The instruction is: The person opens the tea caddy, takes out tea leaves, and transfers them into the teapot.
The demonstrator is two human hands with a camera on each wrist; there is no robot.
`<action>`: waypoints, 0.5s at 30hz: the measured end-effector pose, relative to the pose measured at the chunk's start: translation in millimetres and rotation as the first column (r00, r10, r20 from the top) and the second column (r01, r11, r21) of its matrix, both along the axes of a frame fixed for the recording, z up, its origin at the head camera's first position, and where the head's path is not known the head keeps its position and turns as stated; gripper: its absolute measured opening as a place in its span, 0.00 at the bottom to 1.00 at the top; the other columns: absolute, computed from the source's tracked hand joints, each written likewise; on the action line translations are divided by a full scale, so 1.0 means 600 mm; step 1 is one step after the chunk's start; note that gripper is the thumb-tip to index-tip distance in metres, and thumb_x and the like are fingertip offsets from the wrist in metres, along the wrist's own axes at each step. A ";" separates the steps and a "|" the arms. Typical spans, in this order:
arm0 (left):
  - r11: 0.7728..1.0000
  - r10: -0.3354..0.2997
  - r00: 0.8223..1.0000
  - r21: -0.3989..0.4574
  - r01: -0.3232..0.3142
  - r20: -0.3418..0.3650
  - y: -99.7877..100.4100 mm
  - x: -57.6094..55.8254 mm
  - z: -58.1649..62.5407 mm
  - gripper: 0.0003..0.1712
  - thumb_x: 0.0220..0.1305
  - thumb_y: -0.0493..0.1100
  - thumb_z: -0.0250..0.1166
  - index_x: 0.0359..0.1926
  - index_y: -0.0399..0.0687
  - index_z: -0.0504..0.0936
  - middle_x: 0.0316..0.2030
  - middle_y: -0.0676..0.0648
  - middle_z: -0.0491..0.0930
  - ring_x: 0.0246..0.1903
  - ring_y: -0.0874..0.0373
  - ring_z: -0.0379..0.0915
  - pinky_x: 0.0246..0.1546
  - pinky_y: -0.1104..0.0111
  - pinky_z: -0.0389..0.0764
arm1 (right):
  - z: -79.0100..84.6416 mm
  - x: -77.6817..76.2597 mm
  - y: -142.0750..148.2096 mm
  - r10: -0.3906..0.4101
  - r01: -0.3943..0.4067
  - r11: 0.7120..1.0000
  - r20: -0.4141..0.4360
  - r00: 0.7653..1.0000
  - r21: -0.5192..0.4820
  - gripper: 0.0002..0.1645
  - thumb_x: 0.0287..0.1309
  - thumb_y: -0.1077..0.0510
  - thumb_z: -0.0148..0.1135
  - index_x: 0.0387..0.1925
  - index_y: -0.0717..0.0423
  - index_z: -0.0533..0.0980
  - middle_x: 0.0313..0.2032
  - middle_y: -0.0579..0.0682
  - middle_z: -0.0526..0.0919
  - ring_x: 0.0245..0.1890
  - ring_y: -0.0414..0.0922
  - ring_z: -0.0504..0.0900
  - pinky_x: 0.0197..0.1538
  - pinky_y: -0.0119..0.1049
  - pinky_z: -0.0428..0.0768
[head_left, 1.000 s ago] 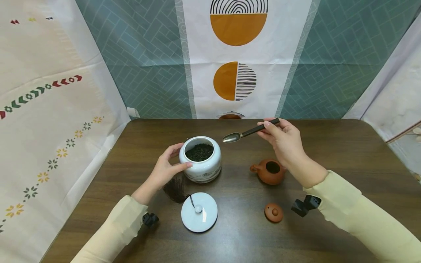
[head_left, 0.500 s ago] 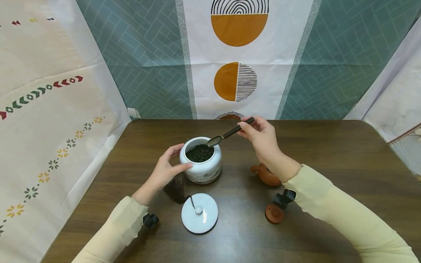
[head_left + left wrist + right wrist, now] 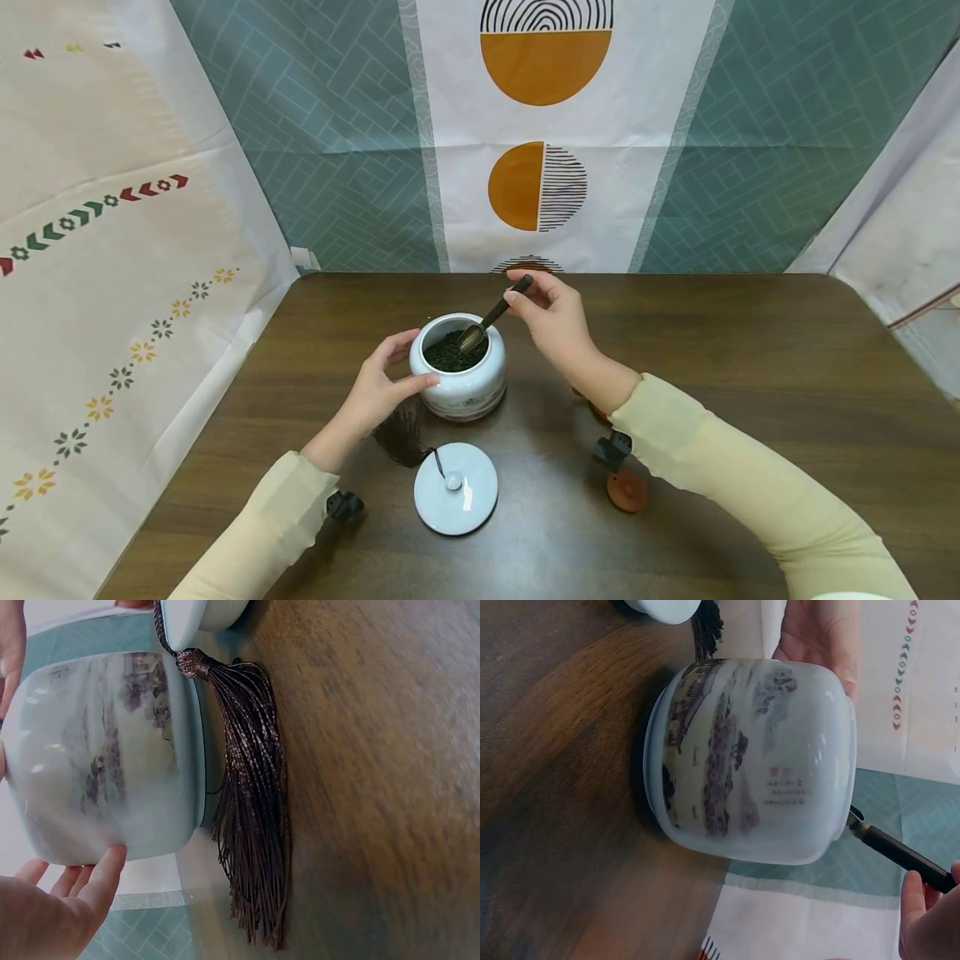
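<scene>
A white porcelain jar (image 3: 465,392) with a painted landscape (image 3: 727,750) stands on the table, with dark loose tea leaves (image 3: 447,357) inside. My left hand (image 3: 382,379) grips the jar's left side, thumb near the front rim and fingers behind. In my right hand (image 3: 555,321) I pinch the dark handle of a small metal tea scoop (image 3: 472,337). Its bowl dips through the jar's mouth at the right rim, at or just over the leaves. The right wrist view shows the scoop's handle (image 3: 900,853) slanting out past the rim, the bowl mostly hidden.
The jar's white lid (image 3: 456,500) lies in front, its dark brown tassel (image 3: 251,787) beside the jar. A small reddish-brown clay lid (image 3: 627,492) sits at front right. The clay teapot is mostly hidden under my right forearm. A patterned cloth (image 3: 360,167) hangs behind the table.
My right hand has moved left with the tea scoop, from above the teapot to the jar, and the scoop's bowl has gone down into the jar's mouth. My left hand has stayed put.
</scene>
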State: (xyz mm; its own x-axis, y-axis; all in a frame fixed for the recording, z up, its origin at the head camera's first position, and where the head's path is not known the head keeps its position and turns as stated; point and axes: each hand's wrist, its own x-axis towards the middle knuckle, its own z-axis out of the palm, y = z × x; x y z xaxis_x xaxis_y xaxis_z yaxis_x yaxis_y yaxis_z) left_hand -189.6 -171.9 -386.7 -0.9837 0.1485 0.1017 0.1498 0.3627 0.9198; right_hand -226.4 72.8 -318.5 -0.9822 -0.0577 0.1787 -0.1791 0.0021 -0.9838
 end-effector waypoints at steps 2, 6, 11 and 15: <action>1.000 -0.002 1.000 -0.001 0.002 -0.003 -0.001 0.000 0.000 0.39 0.53 0.36 0.72 0.65 0.41 0.65 0.62 0.39 0.68 0.61 0.43 0.64 0.60 0.44 0.66 | -0.001 -0.001 -0.007 0.001 -0.001 1.000 -0.013 1.000 0.020 0.19 0.59 0.68 0.60 0.53 0.66 0.76 0.37 0.53 0.78 0.33 0.35 0.80 0.45 0.32 0.82; 1.000 -0.001 1.000 0.000 0.001 -0.006 0.000 0.000 -0.001 0.40 0.53 0.37 0.72 0.65 0.41 0.65 0.62 0.39 0.68 0.61 0.43 0.64 0.60 0.44 0.65 | -0.005 -0.004 -0.019 -0.006 0.007 1.000 -0.026 1.000 0.028 0.19 0.59 0.68 0.61 0.53 0.66 0.76 0.37 0.55 0.79 0.32 0.34 0.80 0.44 0.33 0.82; 1.000 0.002 1.000 0.005 -0.002 -0.008 0.000 0.000 -0.001 0.39 0.53 0.37 0.72 0.65 0.41 0.65 0.62 0.39 0.68 0.60 0.43 0.64 0.60 0.44 0.65 | -0.015 -0.008 -0.030 -0.027 0.028 0.999 -0.033 0.999 0.034 0.18 0.57 0.68 0.62 0.51 0.67 0.77 0.35 0.58 0.80 0.28 0.33 0.79 0.43 0.31 0.82; 1.000 0.002 1.000 0.008 -0.002 -0.004 -0.001 0.001 -0.001 0.40 0.53 0.37 0.72 0.65 0.41 0.65 0.62 0.40 0.68 0.61 0.44 0.64 0.61 0.45 0.65 | -0.023 -0.010 -0.036 -0.057 0.060 0.997 -0.068 0.996 0.053 0.17 0.56 0.69 0.63 0.48 0.68 0.77 0.36 0.63 0.81 0.28 0.32 0.78 0.40 0.26 0.81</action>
State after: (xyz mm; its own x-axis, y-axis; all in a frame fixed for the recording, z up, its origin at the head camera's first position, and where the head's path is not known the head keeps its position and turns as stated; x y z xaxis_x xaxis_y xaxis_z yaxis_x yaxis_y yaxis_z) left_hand -189.3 -172.2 -387.5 -0.9836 0.1457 0.1066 0.1525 0.3552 0.9222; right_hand -232.6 51.5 -332.4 -0.9702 -0.0121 0.2422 -0.2424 0.0686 -0.9677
